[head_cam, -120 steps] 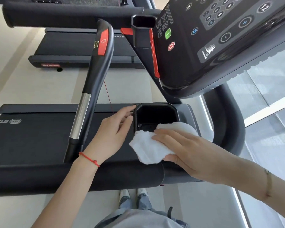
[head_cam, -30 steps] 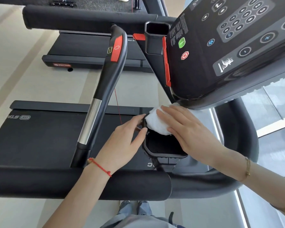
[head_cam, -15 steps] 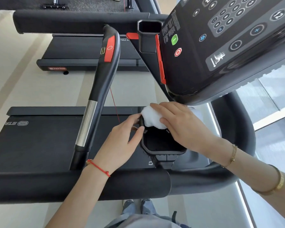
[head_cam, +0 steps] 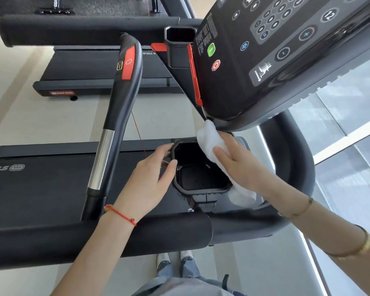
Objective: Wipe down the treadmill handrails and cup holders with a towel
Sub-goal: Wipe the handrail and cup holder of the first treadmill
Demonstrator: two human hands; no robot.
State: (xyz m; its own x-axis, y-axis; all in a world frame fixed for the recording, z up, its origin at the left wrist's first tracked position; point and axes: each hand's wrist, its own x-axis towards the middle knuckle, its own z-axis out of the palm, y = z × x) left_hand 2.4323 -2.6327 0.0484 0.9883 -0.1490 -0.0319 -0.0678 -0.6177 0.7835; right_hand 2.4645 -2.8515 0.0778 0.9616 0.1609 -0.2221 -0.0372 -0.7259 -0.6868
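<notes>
The black cup holder (head_cam: 201, 191) sits below the console, in the middle of the view. My left hand (head_cam: 147, 184) pinches its left rim, thumb on the edge and fingers outside it. With straight fingers my right hand (head_cam: 241, 165) presses a white towel (head_cam: 209, 137) against the holder's right rim. The towel runs from the console's lower edge down past the holder's near right corner. The padded black handrail (head_cam: 94, 242) crosses the view under both forearms. An upright grip bar (head_cam: 118, 107) with a red pad and a chrome section stands to the left.
The slanted control console (head_cam: 265, 50) overhangs the holder closely from the upper right. A second cup holder (head_cam: 179, 39) sits farther back. The curved front rail (head_cam: 295, 167) wraps round the right side, with a window beyond. The treadmill belt (head_cam: 41, 189) lies left; another treadmill stands behind.
My right hand and the towel slid from the holder's far left corner to its right side, the towel now stretched along that rim. My left hand stayed on the left rim.
</notes>
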